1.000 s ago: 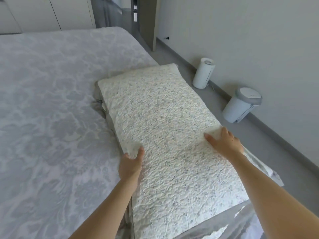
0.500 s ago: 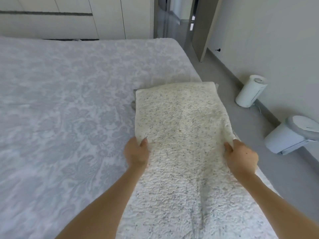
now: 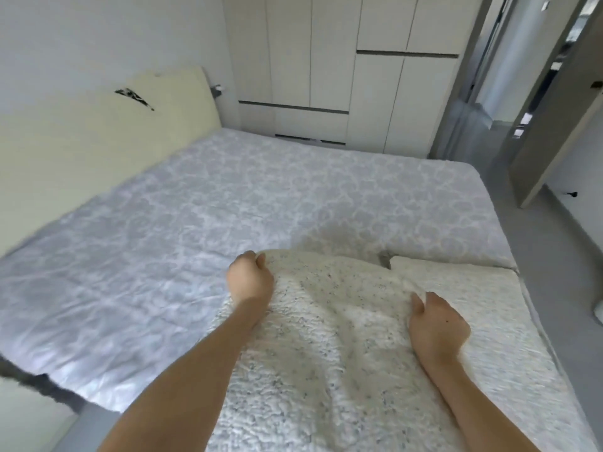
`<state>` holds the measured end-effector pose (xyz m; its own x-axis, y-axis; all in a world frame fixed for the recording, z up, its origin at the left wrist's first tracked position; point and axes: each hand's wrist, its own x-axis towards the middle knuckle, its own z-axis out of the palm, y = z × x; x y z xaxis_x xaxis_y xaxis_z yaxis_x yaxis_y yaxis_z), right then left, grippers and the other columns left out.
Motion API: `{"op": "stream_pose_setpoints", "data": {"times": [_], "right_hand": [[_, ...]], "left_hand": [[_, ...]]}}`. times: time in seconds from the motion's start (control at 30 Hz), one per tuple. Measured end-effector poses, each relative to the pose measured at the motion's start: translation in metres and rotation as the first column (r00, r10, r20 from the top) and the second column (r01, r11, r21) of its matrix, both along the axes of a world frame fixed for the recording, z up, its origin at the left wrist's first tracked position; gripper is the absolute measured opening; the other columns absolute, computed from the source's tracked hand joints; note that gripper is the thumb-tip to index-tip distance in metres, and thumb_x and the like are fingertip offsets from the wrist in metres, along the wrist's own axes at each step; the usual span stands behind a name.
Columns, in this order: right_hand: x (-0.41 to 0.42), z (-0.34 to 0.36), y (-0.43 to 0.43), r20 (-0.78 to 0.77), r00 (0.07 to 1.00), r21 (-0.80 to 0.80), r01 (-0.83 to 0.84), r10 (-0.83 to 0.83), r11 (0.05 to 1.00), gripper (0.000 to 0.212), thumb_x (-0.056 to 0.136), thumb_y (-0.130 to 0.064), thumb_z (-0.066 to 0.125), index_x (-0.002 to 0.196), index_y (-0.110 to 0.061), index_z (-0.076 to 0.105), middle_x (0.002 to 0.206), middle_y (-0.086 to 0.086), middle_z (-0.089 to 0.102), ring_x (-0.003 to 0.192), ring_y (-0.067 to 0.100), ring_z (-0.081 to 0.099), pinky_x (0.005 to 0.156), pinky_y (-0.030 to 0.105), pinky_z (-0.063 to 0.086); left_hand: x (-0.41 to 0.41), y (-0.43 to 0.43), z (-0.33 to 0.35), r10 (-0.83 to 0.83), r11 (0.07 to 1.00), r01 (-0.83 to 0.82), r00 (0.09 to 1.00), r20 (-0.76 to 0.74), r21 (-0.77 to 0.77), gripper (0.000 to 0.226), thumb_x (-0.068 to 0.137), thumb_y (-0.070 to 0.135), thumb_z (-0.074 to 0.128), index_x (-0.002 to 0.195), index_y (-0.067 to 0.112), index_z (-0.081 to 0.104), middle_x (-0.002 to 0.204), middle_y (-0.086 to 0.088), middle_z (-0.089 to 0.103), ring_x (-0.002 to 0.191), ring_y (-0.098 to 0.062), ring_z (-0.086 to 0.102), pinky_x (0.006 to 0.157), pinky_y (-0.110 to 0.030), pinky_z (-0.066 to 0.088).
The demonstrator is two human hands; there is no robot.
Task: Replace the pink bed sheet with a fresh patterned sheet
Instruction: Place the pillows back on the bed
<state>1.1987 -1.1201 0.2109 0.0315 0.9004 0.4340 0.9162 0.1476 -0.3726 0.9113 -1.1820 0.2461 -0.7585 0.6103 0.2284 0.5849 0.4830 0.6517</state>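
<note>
I am clutching the cream patterned sheet (image 3: 326, 370) on the bed (image 3: 195, 207), fingers (image 3: 253, 256) of my left hand (image 3: 250, 279) curling round its far edge, my right hand (image 3: 439, 324) bunching a fold.

Showing a bed (image 3: 228, 203) stretching out from a cream headboard (image 3: 98, 135), wearing pale grey floral fabric, lying flat and lightly creased. Carrying one folded sheet (image 3: 326, 337), cream with grey specks, at the end far from the headboard. Sitting directly on the bed, bunching up on its headboard side and lying flat on the side farther from the headboard.
</note>
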Motion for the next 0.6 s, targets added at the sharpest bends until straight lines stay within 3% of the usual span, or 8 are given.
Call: {"op": "stream_pose_setpoints", "data": {"times": [0.07,0.23,0.33,0.4,0.53,0.6], "right_hand": [[-0.050,0.013,-0.010,-0.009,0.996,0.102,-0.087,0.089,0.991,0.047,0.088,-0.032,0.042,0.053,-0.002,0.053,0.042,0.007,0.046,0.038,0.013,0.030,0.050,0.012,0.012],[-0.197,0.036,-0.039,-0.030,0.965,0.241,-0.245,0.260,0.939,0.045,0.085,-0.033,0.042,0.053,-0.003,0.053,0.041,0.006,0.047,0.032,0.018,0.035,0.052,0.010,0.007],[-0.307,0.045,-0.075,-0.051,0.948,0.265,-0.290,0.314,0.920,0.044,0.083,-0.033,0.042,0.050,-0.005,0.050,0.040,0.004,0.043,0.036,0.013,0.025,0.053,0.009,0.006],[-0.335,0.052,-0.084,-0.059,0.953,0.250,-0.275,0.298,0.928,0.041,0.082,-0.030,0.047,0.049,-0.006,0.048,0.039,0.004,0.042,0.036,0.013,0.024,0.053,0.009,0.007],[-0.448,0.054,-0.133,-0.069,0.952,0.209,-0.280,0.299,0.937,0.038,0.079,-0.025,0.057,0.048,-0.006,0.046,0.038,0.004,0.041,0.035,0.014,0.024,0.051,0.010,0.007],[-0.484,0.057,-0.145,-0.089,0.948,0.203,-0.284,0.306,0.937,0.037,0.079,-0.023,0.059,0.049,-0.006,0.045,0.039,0.004,0.040,0.035,0.014,0.025,0.051,0.010,0.008]], "left_hand": [[-0.047,-0.032,0.009,0.093,0.995,-0.093,0.995,0.025,0.025,0.044,0.095,0.014,0.046,0.056,0.014,0.027,0.055,-0.002,0.034,0.055,-0.024,0.037,0.048,-0.032,0.019],[-0.178,-0.118,0.033,0.264,0.961,-0.268,0.963,0.054,0.069,0.034,0.093,0.011,0.046,0.061,0.007,0.037,0.057,-0.005,0.038,0.060,-0.028,0.041,0.051,-0.033,0.021],[-0.278,-0.172,0.048,0.308,0.946,-0.311,0.950,0.046,0.087,0.030,0.093,0.012,0.046,0.065,0.002,0.044,0.061,-0.010,0.046,0.063,-0.029,0.045,0.054,-0.033,0.025],[-0.307,-0.184,0.058,0.305,0.945,-0.303,0.952,0.008,0.124,0.030,0.094,0.012,0.045,0.068,-0.001,0.048,0.065,-0.014,0.049,0.063,-0.029,0.046,0.055,-0.032,0.026],[-0.416,-0.232,0.079,0.309,0.948,-0.305,0.951,-0.026,0.093,0.035,0.094,0.012,0.044,0.060,0.007,0.038,0.061,-0.009,0.045,0.062,-0.027,0.043,0.053,-0.033,0.023],[-0.454,-0.242,0.082,0.314,0.946,-0.311,0.949,-0.024,0.090,0.030,0.094,0.012,0.044,0.066,0.001,0.047,0.065,-0.012,0.050,0.065,-0.028,0.045,0.057,-0.034,0.029]]}}
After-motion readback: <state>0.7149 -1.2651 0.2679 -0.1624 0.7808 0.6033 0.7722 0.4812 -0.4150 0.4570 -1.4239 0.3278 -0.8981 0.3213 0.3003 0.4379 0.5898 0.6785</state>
